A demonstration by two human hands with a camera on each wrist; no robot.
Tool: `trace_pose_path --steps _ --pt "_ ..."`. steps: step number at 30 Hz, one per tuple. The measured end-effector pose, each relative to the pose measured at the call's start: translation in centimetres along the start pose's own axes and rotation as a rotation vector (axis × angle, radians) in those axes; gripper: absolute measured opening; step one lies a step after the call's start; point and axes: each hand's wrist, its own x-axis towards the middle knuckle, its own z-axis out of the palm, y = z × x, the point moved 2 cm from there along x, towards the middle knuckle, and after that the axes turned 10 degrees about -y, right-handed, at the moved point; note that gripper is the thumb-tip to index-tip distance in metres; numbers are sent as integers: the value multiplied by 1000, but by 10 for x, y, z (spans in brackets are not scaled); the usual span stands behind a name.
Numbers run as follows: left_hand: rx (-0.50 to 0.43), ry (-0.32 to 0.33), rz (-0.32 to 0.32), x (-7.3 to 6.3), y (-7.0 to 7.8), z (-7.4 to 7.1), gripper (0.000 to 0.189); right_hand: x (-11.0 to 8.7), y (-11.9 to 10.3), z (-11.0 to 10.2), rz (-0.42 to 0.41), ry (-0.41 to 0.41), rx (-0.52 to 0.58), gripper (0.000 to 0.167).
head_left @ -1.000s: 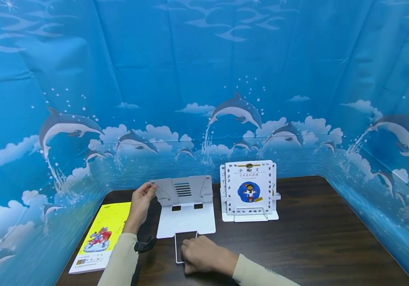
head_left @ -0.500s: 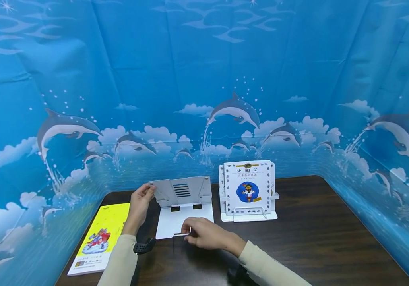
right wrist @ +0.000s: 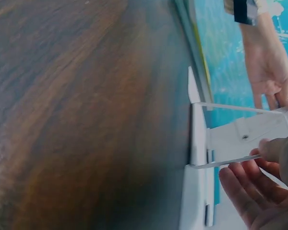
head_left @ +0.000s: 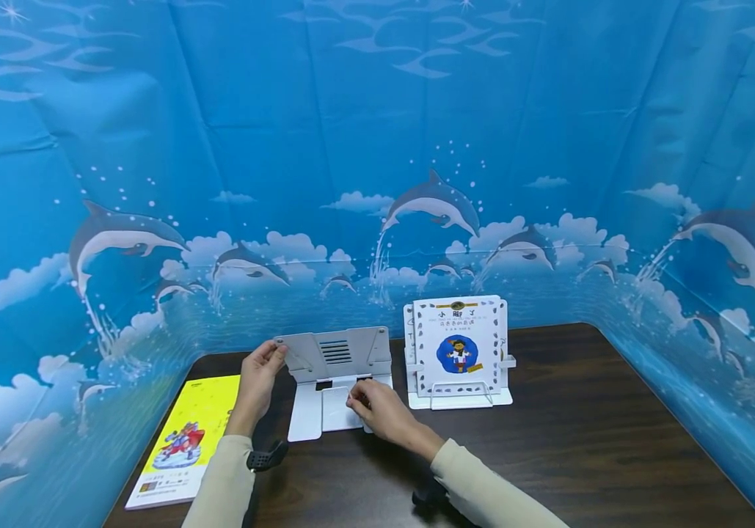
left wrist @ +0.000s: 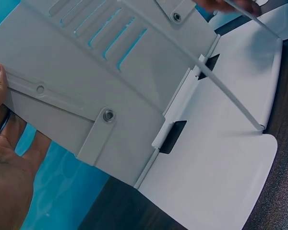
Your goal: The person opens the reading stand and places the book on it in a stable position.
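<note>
A white metal book stand stands near the table's far edge, its slotted back panel (head_left: pixel 298 356) tilted up from a flat base plate (head_left: pixel 304 419). My left hand (head_left: pixel 255 385) pinches the panel's upper left corner between thumb and fingers; in the left wrist view the thumb lies on the panel's face. A thin white wire frame (left wrist: pixel 225 89) is hinged at the base's front edge and stands raised over the base. My right hand (head_left: pixel 385 414) pinches one side of this wire between thumb and forefinger, the other fingers loosely bent below it in the right wrist view.
To the right stands a second white book stand (head_left: pixel 505 398) holding a picture book (head_left: pixel 459 323) behind its wire. A yellow book (head_left: pixel 185 411) lies at the left of the dark wooden table (head_left: pixel 582 440). A blue dolphin-print curtain (head_left: pixel 351 147) surrounds the table.
The wire frame has swung up from lying forward on the table to standing over the base. My right hand has moved away from me with it. The left hand stays at the panel's corner.
</note>
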Motion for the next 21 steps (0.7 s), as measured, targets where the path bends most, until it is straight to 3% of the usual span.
trace_pose_path --steps 10,21 --pt "-8 -7 -8 -5 -1 0 38 7 20 15 136 11 112 9" --pt "-14 10 4 -16 -6 -1 36 11 24 17 169 34 144 5"
